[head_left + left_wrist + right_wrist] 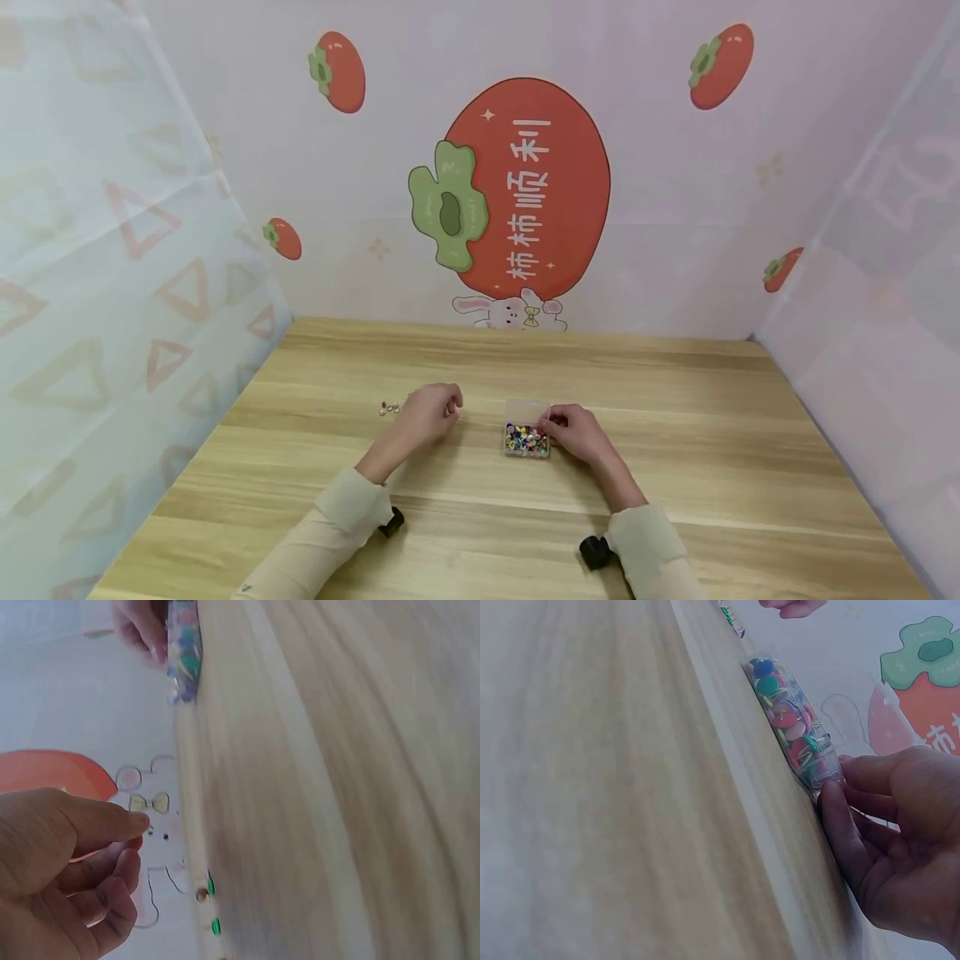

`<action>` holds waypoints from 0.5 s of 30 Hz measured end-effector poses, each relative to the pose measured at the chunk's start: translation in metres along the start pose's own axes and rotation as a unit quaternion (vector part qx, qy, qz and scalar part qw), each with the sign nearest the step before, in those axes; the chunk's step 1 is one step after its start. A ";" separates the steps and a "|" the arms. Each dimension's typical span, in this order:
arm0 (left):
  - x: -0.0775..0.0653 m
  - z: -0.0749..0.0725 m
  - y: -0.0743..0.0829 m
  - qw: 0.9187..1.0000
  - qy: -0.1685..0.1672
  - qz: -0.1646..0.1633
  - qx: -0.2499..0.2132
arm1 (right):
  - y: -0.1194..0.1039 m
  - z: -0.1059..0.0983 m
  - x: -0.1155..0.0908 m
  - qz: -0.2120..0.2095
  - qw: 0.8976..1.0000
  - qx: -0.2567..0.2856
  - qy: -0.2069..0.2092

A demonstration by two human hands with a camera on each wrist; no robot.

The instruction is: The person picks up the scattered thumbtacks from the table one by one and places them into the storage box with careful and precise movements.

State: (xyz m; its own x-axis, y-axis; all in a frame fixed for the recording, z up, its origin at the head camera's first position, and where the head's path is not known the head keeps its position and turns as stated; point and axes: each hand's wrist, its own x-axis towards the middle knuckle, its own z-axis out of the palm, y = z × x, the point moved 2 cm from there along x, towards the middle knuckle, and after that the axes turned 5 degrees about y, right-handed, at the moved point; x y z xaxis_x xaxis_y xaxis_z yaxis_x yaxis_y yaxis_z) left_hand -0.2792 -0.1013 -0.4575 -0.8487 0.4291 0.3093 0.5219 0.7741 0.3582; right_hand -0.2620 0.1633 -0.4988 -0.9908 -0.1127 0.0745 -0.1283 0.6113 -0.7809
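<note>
A small clear plastic box [527,442] full of colourful thumbtacks [784,714] sits on the table with its clear lid [527,410] raised at the back. My right hand [573,429] pinches the right end of this box between thumb and fingers. To the left of the box, my left hand [427,412] hovers low over the table, its fingers curled and the thumb tip against the index finger [75,862]. Whether a tack is hidden between those fingertips, I cannot tell. Several loose thumbtacks [390,408] lie beyond and left of that hand; green ones [216,926] show in the left wrist view.
The wood-grain table [480,533] runs back to a wall sheet [652,275] printed with persimmons and a rabbit. Patterned sheets [112,250] close off both sides. A black wrist device [595,552] is strapped by each sleeve cuff.
</note>
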 end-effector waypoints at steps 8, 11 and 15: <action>0.003 0.001 -0.022 0.998 -0.034 -0.023 0.038 | 0.004 0.001 0.001 0.002 1.000 0.009 0.000; 0.006 0.003 -0.025 0.998 -0.047 -0.020 0.047 | 0.004 0.000 0.002 0.000 1.000 0.010 0.001; 0.010 0.005 -0.028 0.996 -0.061 -0.020 0.065 | 0.004 0.000 0.002 -0.001 1.000 0.014 -0.002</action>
State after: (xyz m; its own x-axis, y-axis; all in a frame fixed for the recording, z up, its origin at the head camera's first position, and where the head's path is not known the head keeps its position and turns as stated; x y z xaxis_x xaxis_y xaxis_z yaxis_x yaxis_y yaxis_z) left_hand -0.3027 -0.1160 -0.4688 -0.8766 0.4440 0.1856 0.4790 0.8418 0.2489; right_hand -0.2643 0.1654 -0.5019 -0.9905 -0.1163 0.0734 -0.1282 0.5892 -0.7978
